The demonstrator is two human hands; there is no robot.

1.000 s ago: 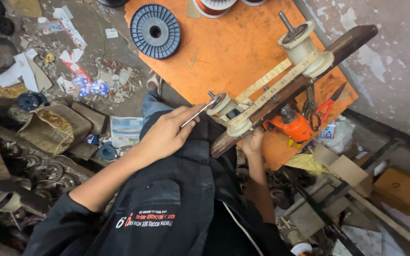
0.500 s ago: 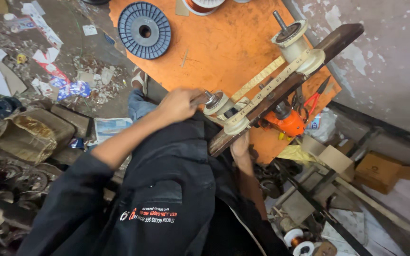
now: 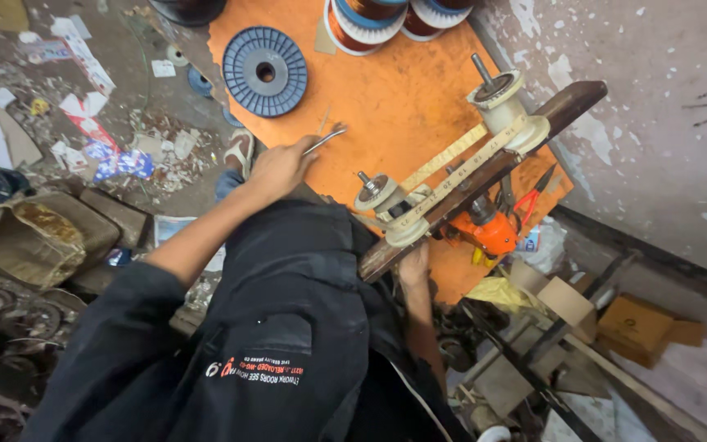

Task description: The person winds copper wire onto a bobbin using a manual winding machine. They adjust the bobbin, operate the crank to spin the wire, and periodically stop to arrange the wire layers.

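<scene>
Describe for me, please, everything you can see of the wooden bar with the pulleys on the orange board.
The wooden bar is dark brown and long, lying diagonally across the orange board, its upper end overhanging the edge near the wall. A cream pulley with a metal shaft stands near the upper end and a smaller one near the lower; a yellowish belt runs between them. An orange tool sits just beside it. The right hand holds its lower end from below.
</scene>
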